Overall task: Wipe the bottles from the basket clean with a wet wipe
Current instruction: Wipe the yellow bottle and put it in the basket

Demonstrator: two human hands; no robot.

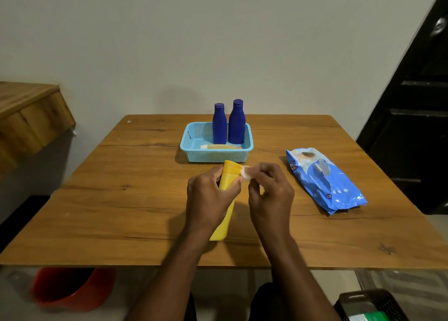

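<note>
Left hand (208, 197) is wrapped around the yellow bottle (226, 199), right hand (269, 192) pinching a wet wipe (245, 173) against its cap end. Just behind, the blue basket (191, 148) holds two upright blue bottles (220, 126) plus an orange tube (221, 147) lying flat.

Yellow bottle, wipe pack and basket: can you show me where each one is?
Yellow bottle (232, 170), head view, on its cap end.
Wipe pack (326, 180), head view, on the middle of its blue wrapper.
Basket (215, 156), head view, on its near wall.
</note>
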